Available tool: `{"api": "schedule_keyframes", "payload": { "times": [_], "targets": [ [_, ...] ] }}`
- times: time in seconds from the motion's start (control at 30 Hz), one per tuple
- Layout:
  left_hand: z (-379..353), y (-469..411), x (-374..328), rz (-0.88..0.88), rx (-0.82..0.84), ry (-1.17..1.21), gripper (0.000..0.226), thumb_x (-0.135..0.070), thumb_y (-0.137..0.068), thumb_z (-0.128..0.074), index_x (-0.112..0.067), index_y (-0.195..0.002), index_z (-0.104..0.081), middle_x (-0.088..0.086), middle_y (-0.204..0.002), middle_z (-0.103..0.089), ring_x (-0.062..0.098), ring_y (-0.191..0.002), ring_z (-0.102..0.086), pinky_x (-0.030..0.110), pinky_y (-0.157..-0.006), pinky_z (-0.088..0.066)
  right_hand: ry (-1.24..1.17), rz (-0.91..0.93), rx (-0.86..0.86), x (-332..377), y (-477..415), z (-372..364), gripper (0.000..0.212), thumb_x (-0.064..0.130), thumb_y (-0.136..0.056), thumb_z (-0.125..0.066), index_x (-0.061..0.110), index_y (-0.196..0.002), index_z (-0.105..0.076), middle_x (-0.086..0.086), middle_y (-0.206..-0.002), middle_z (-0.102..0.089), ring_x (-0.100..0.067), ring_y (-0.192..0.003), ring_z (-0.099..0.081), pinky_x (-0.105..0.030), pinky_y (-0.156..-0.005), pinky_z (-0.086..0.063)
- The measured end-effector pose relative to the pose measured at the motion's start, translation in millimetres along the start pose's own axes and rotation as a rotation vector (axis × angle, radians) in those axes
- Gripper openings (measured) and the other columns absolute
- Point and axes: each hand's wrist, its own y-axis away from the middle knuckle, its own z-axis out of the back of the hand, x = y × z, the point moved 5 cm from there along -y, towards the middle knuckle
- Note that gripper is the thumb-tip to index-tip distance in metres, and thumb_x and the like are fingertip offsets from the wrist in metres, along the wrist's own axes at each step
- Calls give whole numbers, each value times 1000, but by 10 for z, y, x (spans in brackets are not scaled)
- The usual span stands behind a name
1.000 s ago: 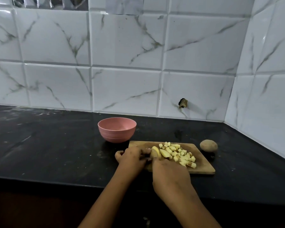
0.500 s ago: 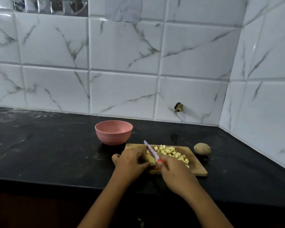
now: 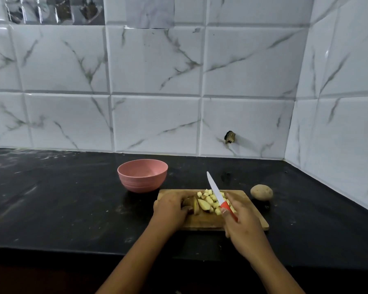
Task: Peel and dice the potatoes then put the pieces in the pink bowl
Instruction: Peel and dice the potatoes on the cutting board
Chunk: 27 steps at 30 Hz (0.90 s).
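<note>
Potato wedges [image 3: 203,204] lie on the left half of a wooden cutting board [image 3: 202,224], pale flesh showing, with some brown skin near the fingers. The left hand [image 3: 170,206] curls its fingers over the wedges' left end and holds them down on the board. Just beyond and to the right, diced potato cubes [image 3: 210,197] sit in a loose heap on the same board. The right hand [image 3: 241,222] is clamped round the red handle of a knife [image 3: 216,192], whose white blade slants up and away to the left, raised above the cubes. A whole unpeeled potato [image 3: 261,192] rests on the black surface [image 3: 62,198] just off the board's far right corner. The pink bowl [image 3: 142,178] stands upright on the surface by the board's far left corner. White marble-veined tiles [image 3: 157,81] rise behind.
</note>
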Motion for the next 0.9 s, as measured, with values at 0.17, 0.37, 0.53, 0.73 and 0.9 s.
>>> {"api": "schedule_keyframes", "payload": {
  "times": [0.17, 0.37, 0.53, 0.73, 0.9],
  "targets": [
    [-23, -119, -44, -132, 120, -16, 43, -18, -94, -52, -45, -127, -53, -12, -130, -55, 9, -119, -49, 25, -99, -35, -40, 21, 8, -2, 66, 17, 46, 25, -101, -43, 30, -147, -36, 9, -71, -55, -2, -55, -50, -16, -52, -42],
    [-42, -279, 11, -156, 172, -6, 39, -12, -96, -47, -39, -119, -61, -4, -135, -55, 14, -116, -55, 36, -100, -44, -149, -7, 15, -31, 74, 67, 46, 27, -102, -42, 36, -146, -33, 4, -59, -50, 4, -42, -45, -12, -42, -34],
    [-78, -225, -25, -194, 298, -34, 43, -27, -100, -43, -34, -142, -40, 2, -150, -37, 18, -130, -42, 29, -111, -29, -195, 1, 24, -55, 82, 96, 47, 27, -102, -42, 40, -146, -32, 7, -52, -49, 3, -43, -45, -12, -41, -34],
    [-131, -161, -55, -207, 87, -122, 61, -49, -85, -61, -33, -141, -43, -2, -141, -49, 12, -130, -42, 20, -103, -28, -256, 49, 17, -42, 93, 109, 52, 23, -101, -45, 48, -143, -27, 7, -45, -46, 1, -40, -42, -14, -40, -35],
    [-64, -181, -89, -190, 30, -47, 42, -31, -89, -62, -29, -130, -55, -2, -124, -60, 13, -114, -52, 22, -96, -36, -269, 69, 13, -59, 96, 135, 53, 23, -101, -46, 49, -143, -27, 6, -48, -47, 0, -43, -43, -14, -41, -36]
  ]
}}
